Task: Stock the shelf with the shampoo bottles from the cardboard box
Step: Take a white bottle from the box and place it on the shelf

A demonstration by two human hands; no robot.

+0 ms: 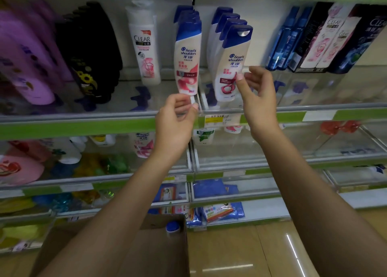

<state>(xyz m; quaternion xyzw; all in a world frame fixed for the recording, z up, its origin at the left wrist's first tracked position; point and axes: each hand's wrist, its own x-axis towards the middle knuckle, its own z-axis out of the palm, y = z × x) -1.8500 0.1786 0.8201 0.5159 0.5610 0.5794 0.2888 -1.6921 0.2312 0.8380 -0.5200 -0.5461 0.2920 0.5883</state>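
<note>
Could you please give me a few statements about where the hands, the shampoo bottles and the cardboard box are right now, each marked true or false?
1. The right hand touches the front bottle of the right Head & Shoulders row. True.
2. The left hand is inside the cardboard box. False: it is raised at the shelf edge, just below the left Head & Shoulders row.
3. A blue bottle cap shows in the box. True.
4. The Head & Shoulders bottles have red caps. False: their caps are blue.
5. A single white Clear bottle stands left of the Head & Shoulders rows. True.
</note>
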